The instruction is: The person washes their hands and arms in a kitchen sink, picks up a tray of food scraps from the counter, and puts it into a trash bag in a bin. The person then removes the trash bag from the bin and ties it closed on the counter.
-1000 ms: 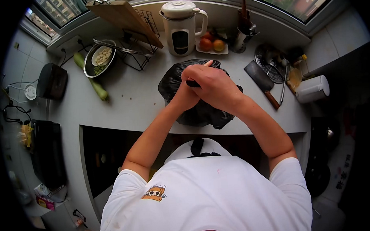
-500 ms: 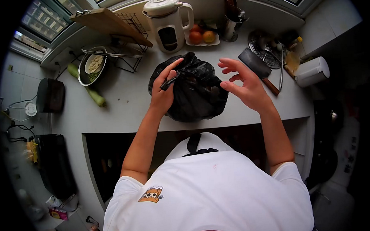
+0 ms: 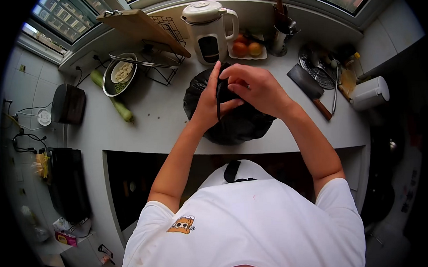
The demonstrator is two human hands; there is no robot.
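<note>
A bulging black plastic bag (image 3: 240, 127) sits on the white counter near its front edge. My left hand (image 3: 208, 102) is at the bag's gathered top, with index finger pointing up and thumb stretched to the right. A twisted strip of the bag runs across this hand, held against it; its other fingers are hidden. From the right, my right hand (image 3: 257, 86) reaches over the top, fingers curled and pinched together close to the left index finger, on the upper end of the strip. What the bag contains cannot be seen.
Behind the bag stand a white jug appliance (image 3: 209, 36) and a tray of tomatoes (image 3: 241, 49). On the right lies a cleaver (image 3: 310, 86) beside a dark strainer (image 3: 315, 57). To the left are a metal bowl (image 3: 107, 83), a green gourd (image 3: 122, 110) and a leaning cutting board (image 3: 145, 29).
My right hand has moved left from beside the bag to its top, meeting my left hand, and its spread fingers have closed. The whole view has shifted slightly.
</note>
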